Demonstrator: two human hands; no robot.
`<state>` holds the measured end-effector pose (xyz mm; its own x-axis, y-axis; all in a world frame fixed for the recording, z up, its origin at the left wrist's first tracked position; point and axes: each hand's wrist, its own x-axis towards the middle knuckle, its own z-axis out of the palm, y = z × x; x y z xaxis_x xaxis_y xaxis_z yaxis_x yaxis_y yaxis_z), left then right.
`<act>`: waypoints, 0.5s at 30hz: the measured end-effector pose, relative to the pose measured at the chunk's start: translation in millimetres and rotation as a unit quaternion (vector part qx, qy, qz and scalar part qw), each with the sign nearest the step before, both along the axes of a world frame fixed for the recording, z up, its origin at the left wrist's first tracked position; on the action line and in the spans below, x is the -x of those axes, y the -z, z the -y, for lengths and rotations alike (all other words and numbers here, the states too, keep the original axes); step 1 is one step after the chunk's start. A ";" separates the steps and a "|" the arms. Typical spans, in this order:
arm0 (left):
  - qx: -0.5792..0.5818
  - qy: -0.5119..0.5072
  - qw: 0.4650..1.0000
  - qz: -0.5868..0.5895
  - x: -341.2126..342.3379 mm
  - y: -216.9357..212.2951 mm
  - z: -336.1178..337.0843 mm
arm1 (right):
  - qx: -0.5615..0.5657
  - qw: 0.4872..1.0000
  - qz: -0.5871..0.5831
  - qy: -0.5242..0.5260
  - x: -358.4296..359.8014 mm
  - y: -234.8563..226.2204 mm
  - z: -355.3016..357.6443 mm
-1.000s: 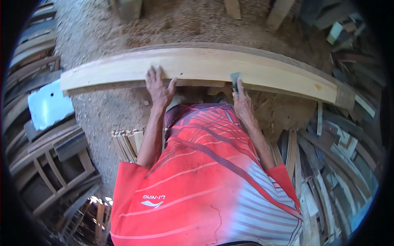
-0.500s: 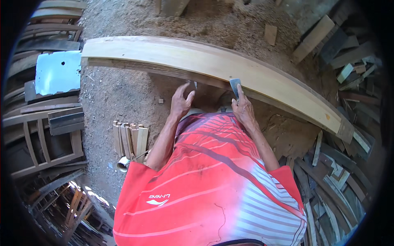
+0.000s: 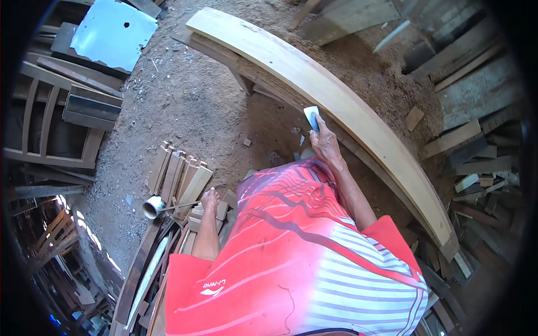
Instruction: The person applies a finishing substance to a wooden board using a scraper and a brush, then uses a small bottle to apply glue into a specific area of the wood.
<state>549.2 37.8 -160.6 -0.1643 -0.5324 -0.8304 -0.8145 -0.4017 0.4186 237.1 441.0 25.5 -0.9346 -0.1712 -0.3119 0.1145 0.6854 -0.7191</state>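
Head view: right hand (image 3: 324, 144) grips scraper (image 3: 311, 117) at plank (image 3: 358, 115) edge; left hand (image 3: 209, 200) seemingly empty, near can (image 3: 151, 207).

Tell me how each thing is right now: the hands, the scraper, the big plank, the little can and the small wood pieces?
Right hand: gripping the scraper, beside the plank.
Scraper: held upright, blade end up.
Plank: long, curved, pale, lying raised over the sawdust floor.
Left hand: empty, lowered over the wood pieces.
Wood pieces: lying side by side in a row.
Can: tipped on its side, open mouth showing.
Blue sheet: lying flat, with a small hole.
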 end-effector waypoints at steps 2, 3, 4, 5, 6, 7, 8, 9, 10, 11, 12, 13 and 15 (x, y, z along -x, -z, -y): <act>-0.007 -0.036 0.999 -0.024 -1.7 -5.3 5.5 | 0.026 0.998 -0.046 -0.017 18.9 0.0 30.8; -0.014 -0.055 0.998 -0.031 5.4 -8.4 4.3 | 0.038 0.997 -0.069 -0.026 29.0 -1.4 47.1; -0.022 -0.074 0.996 -0.039 13.7 -10.0 -3.8 | 0.050 0.996 -0.071 -0.022 40.1 -3.6 60.7; -0.028 -0.094 0.994 -0.044 20.9 -14.1 -11.8 | 0.061 0.995 -0.072 -0.009 51.0 -11.7 76.0; -0.052 -0.096 0.993 -0.048 29.4 -18.7 -17.9 | 0.072 0.995 -0.072 0.003 62.5 -22.5 91.2; -0.076 -0.097 0.991 -0.053 41.5 -23.2 -22.6 | 0.082 0.994 -0.072 0.016 74.7 -30.2 105.8; -0.103 -0.096 0.988 -0.058 52.4 -25.1 -25.1 | 0.079 0.990 -0.116 0.021 86.2 -34.3 117.9; -0.111 -0.086 0.988 -0.057 61.0 -25.2 -22.7 | 0.086 0.987 -0.131 0.029 99.0 -28.5 129.9; -0.120 -0.075 0.988 -0.056 70.5 -25.6 -18.8 | 0.091 0.984 -0.147 0.038 113.1 -20.0 140.6; -0.127 -0.066 0.988 -0.056 80.1 -24.9 -12.0 | 0.099 0.981 -0.162 0.045 127.2 -16.4 154.3; -0.121 -0.062 0.990 -0.043 90.0 -24.7 -3.7 | 0.073 0.995 -0.069 0.031 142.3 -20.9 165.7; -0.115 -0.067 0.990 -0.044 100.0 -25.2 7.7 | 0.085 0.994 -0.052 0.036 155.1 -11.9 176.8; -0.095 -0.073 0.992 -0.047 121.9 -32.4 40.6 | 0.115 0.992 -0.018 0.049 184.2 -3.9 211.4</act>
